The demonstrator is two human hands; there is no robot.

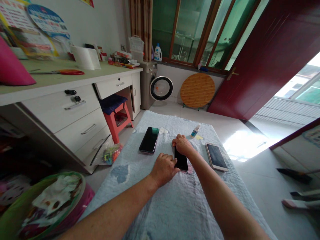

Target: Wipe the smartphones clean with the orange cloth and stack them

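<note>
Free cloth (173, 124) beyond the hands (183, 145), between left phone (149, 140) and spray bottle (194, 131)

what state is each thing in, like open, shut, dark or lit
Middle phone: screen dark, partly covered
Left phone: screen dark
Right phone: screen dark
Left hand: at the middle phone's left edge
Right hand: over its upper end
Washing machine door: open
Red door: open
Desk drawers: shut
Bin: filled

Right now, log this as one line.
left hand: at middle smartphone; right hand: over its far end; nearby: left smartphone, right smartphone, spray bottle
</note>
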